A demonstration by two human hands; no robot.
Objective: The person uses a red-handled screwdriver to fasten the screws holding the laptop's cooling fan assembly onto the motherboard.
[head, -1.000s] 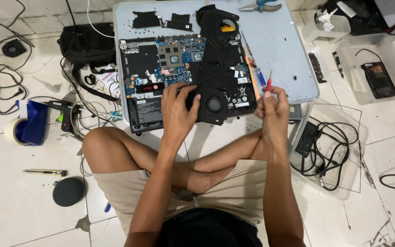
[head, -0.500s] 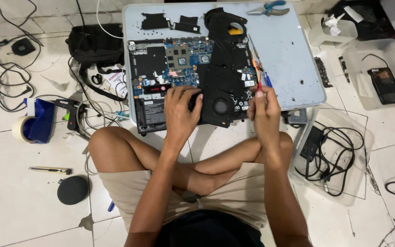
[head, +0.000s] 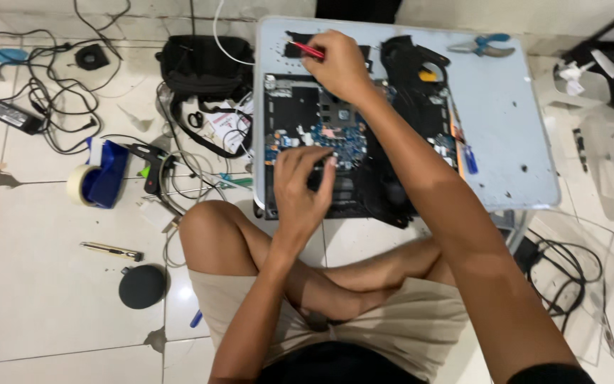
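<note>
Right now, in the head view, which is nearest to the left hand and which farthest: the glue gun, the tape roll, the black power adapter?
From the left hand:
1. Glue gun, on the floor to its left.
2. Tape roll, farther left.
3. Black power adapter, far upper left.

Opened laptop [head: 335, 142] flat on table; red-handled screwdriver [head: 308, 50] tilted.

Both my hands out in front, legs crossed

My left hand [head: 303, 181] lies palm down, fingers curled. My right arm stretches far forward across my body, right hand [head: 339, 67] closed in a pinch.
</note>
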